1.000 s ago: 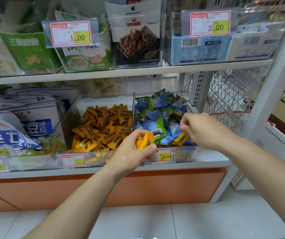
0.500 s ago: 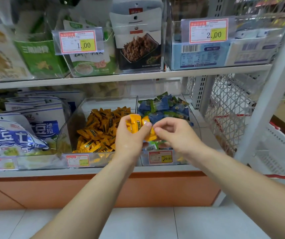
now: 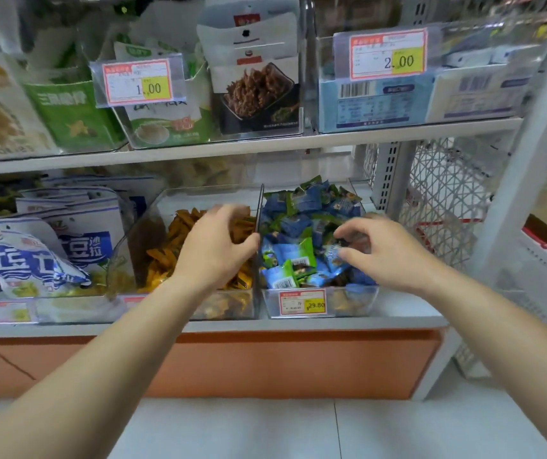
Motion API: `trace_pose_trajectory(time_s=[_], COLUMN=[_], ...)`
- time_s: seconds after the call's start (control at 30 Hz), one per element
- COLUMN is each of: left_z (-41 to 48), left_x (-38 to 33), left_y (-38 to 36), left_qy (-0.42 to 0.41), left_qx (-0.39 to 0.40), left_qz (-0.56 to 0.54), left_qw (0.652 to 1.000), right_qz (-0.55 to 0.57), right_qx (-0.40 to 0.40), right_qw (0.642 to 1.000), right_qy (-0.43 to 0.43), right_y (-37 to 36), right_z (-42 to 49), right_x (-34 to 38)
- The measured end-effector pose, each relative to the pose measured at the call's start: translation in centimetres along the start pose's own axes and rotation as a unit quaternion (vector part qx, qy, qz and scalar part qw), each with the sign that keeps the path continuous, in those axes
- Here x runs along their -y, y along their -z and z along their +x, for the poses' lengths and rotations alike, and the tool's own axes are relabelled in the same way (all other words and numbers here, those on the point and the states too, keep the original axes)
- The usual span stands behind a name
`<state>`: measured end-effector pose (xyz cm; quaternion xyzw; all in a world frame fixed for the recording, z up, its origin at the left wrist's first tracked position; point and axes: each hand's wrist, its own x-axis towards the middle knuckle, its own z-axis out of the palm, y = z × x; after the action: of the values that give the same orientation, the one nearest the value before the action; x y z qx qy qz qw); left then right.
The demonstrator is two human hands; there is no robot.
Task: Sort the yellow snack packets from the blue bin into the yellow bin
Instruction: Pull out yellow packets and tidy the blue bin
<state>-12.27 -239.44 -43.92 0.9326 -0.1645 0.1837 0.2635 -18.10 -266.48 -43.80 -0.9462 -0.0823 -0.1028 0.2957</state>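
Yellow packets (image 3: 166, 256) fill the yellow bin (image 3: 123, 256) under our slack, empty left hand (image 3: 215, 250). Our right hand (image 3: 391, 253) curls over blue packets (image 3: 295, 223) in the blue bin (image 3: 358, 301); we cannot tell whether it grips anything. The bin's tag (image 3: 302, 303) reads 29.80.

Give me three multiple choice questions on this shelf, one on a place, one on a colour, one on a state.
1. The left hand is over: A the yellow bin; B the blue bin; C the upper shelf.
2. The panel under the lower shelf is: A orange; B green; C black.
3. The right hand: A lies flat on the floor; B has curled fingers above the blue packets; C grips the shelf post.
Answers: 1 A, yellow packets lie beneath it; 2 A, it shows plain orange; 3 B, its fingers bend over the blue bin.
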Motion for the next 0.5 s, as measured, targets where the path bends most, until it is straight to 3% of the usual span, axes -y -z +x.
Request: trace_pose_trajectory(time_s=[0.07,0.13,0.2,0.27,0.5], left_z=[-2.6,-4.5,-5.3,-5.2,-4.0], left_x=[-2.2,-3.7,-4.0,-3.6,-2.5], left_y=[-1.6,-3.6,-5.6,-6.8,-7.7], left_qy=[-0.112,-0.162,-0.177,-0.195,-0.153], left_qx=[0.024,0.111,0.170,0.182,0.174], left_qz=[-0.012,0.002,0.047,0.105,0.078], left_qw=[0.993,0.981,0.968,0.958,0.970], right_qz=[-0.016,-0.071,-0.166,-0.220,-0.168], right_qx=[0.045,0.129,0.196,0.210,0.264], right_qw=[0.999,0.989,0.966,0.952,0.949], right_qy=[0.017,0.027,0.026,0.014,-0.043], right_y=[-0.6,-1.9,-3.0,-3.6,-5.2], right_z=[-0.3,-0.6,-0.6,-0.6,0.4], right_x=[-0.2,-0.2,-0.5,-0.7,-0.4])
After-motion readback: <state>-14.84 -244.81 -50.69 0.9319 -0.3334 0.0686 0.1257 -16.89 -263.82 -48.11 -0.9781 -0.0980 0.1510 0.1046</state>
